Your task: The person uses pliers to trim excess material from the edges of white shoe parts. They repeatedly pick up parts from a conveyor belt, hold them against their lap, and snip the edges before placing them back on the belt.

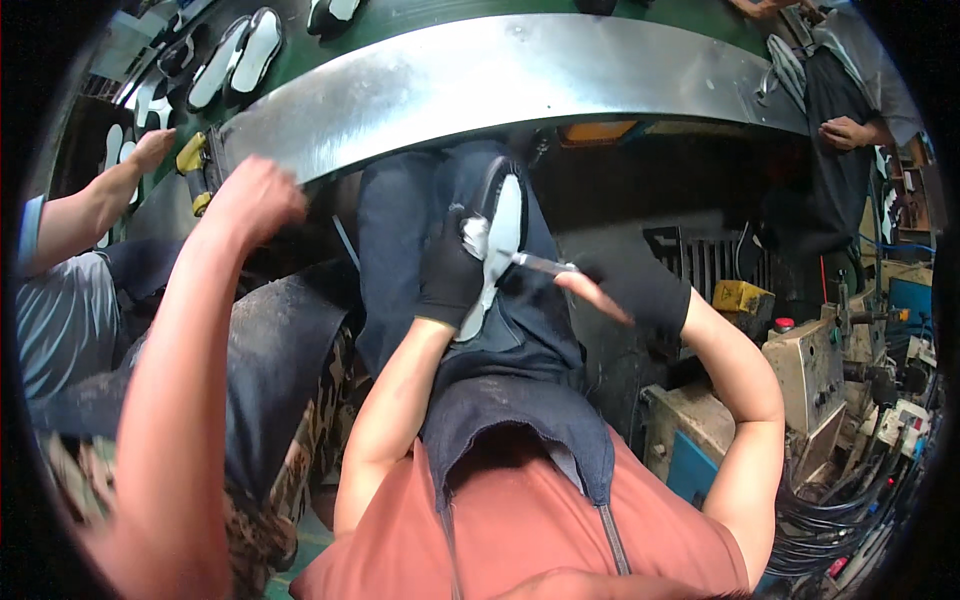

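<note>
Above my lap, my left hand (447, 268), in a black glove, is closed round the side of a shoe (509, 215) with a dark edge and a pale grey-white underside facing up. Something white and crumpled (475, 236) shows at that hand's fingers; I cannot make out what it is. My right hand (632, 288), also black-gloved with bare fingers showing, grips a slim light-grey tool (541, 263). The tool's tip is at the shoe's narrow middle, and its exact kind is unclear. Under the shoe lies my dark blue apron (400, 235).
Ahead runs a curved metal bench edge (450, 85), with a green belt (400, 25) and several shoes (257, 50) beyond. A co-worker's arms (200, 300) are close on my left; another person's hand (845, 133) is far right. Machine boxes (805, 365) and cables (830, 510) stand at right.
</note>
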A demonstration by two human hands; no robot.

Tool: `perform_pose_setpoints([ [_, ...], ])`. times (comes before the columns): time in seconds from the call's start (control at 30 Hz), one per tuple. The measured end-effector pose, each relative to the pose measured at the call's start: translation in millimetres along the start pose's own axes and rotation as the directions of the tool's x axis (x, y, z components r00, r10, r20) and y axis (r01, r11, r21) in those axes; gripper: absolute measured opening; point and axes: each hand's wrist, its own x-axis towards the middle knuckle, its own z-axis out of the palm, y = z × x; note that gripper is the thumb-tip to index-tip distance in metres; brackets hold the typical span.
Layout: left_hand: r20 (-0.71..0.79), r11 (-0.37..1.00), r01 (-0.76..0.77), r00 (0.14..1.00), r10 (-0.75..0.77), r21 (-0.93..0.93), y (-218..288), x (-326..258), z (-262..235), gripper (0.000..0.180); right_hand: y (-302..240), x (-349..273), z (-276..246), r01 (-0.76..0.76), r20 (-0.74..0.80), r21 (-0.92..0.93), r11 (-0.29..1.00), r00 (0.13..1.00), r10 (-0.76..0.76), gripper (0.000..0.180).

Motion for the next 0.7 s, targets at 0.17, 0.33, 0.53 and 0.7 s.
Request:
perform_pose_setpoints([
  [0.17, 0.123, 0.995, 0.091, 0.989, -0.086, -0.03, 14.9, -4.9, -4.9, 0.078, -50.6, -3.0, -19.2, 0.442, -0.251, -0.079, 0.893, 0.859, -0.447, 0.036],
  [0.33, 0.534, 0.973, -0.189, 0.814, 0.23, -0.132, -46.3, -10.5, -8.9, 0.061, -2.7, 29.9, 18.9, 0.094, -0.156, -0.071, 0.993, 0.982, -0.104, 0.042],
  [0.53, 0.41, 0.914, 0.009, 0.895, 0.174, -0.407, -17.9, -20.6, -26.7, 0.097, 3.1, 28.3, 37.1, 0.316, -0.283, -0.105, 0.943, 0.899, -0.333, 0.038],
  [0.7, 0.458, 0.962, -0.085, 0.867, 0.199, -0.258, -29.0, -12.8, -21.2, 0.107, -53.9, -0.4, 15.6, 0.339, -0.29, -0.143, 0.93, 0.884, -0.367, 0.041],
])
